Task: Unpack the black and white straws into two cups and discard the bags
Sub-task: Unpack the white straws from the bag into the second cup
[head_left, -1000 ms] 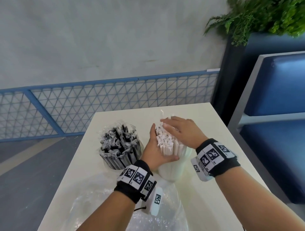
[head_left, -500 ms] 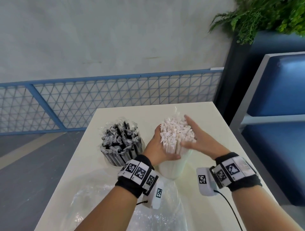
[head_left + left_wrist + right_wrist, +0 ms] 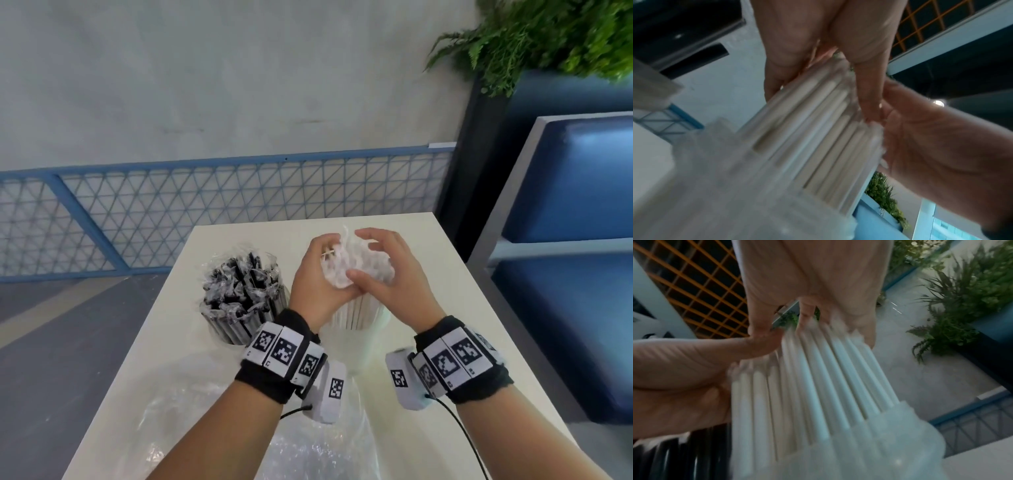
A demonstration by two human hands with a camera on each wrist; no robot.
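A bundle of white wrapped straws (image 3: 356,270) stands upright in a clear cup (image 3: 356,339) at the middle of the table. My left hand (image 3: 317,277) grips the bundle's left side, fingers curled round its top. My right hand (image 3: 383,270) curls round the right side, thumb across the front. In the left wrist view the white straws (image 3: 818,142) run between my left hand (image 3: 818,68) and the other palm. The right wrist view has the white straws (image 3: 813,386) fanning out of the cup (image 3: 869,451). Black wrapped straws (image 3: 241,291) stand in a second cup to the left.
Crumpled clear plastic bags (image 3: 239,428) lie on the cream table (image 3: 445,274) near its front edge. A blue mesh fence (image 3: 205,212) runs behind the table. A blue bench (image 3: 582,240) and a planter with ferns (image 3: 548,37) stand to the right.
My right hand swung from lying flat over the straw tops to the bundle's right side, then closed round it. The left hand slid higher up the bundle.
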